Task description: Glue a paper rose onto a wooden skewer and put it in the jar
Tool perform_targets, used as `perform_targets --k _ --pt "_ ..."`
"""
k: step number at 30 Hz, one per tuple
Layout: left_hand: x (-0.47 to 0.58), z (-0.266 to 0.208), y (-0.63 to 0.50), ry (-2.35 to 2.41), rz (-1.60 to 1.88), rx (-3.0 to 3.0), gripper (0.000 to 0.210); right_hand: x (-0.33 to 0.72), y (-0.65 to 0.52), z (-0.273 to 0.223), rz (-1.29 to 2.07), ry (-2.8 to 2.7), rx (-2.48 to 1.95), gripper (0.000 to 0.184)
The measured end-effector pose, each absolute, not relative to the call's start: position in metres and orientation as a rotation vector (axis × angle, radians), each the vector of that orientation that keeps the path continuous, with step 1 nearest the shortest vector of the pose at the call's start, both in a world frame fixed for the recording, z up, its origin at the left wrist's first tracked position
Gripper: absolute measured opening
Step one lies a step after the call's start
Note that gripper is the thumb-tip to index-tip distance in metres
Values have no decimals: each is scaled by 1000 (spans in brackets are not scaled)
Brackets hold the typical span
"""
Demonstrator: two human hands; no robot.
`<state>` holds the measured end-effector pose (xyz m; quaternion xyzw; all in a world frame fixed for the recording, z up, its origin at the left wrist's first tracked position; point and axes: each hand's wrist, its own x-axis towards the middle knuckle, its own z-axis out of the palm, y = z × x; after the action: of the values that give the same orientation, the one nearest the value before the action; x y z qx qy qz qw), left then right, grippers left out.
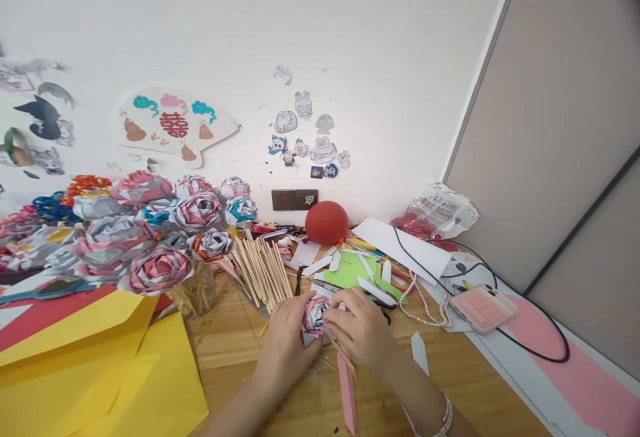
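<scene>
A small pink and white paper flower [315,314] is held up over the table between both hands. My left hand [286,338] wraps round its left side, thumb below and fingers above. On its right edge, my right hand [367,332] pinches with thumb and fingertips at the petals; the exact grip is partly hidden. A thin wooden stick [345,354] slants down to the right from beneath the flower, under my right hand. Below lies a folded pink paper strip [347,394]. Just beyond my left hand is a bundle of wooden sticks [263,272].
Finished paper flowers [115,244] crowd the left, behind yellow paper sheets [170,370]. A red balloon [327,222] rests by the wall. Green paper [350,269], white scraps, scissors and a bead string [425,317] lie ahead. A phone [484,308] and black cable are right.
</scene>
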<state>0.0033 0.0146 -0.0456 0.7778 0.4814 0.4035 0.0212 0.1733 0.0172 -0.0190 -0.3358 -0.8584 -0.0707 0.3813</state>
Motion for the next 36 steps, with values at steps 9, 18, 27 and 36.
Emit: perform_targets --k 9,18,27,36 --pt "4 -42 14 1457 1215 2479 48 172 20 -23 -208 -2229 -818 17" --pt "4 -43 14 1468 1168 2517 49 170 19 -21 -249 -2211 -783 18" --pt "3 -46 16 1507 1158 2468 49 167 16 -25 -523 -2278 -799 29" --pt "5 -38 12 1455 1081 2382 52 174 17 -20 -170 -2130 -790 19"
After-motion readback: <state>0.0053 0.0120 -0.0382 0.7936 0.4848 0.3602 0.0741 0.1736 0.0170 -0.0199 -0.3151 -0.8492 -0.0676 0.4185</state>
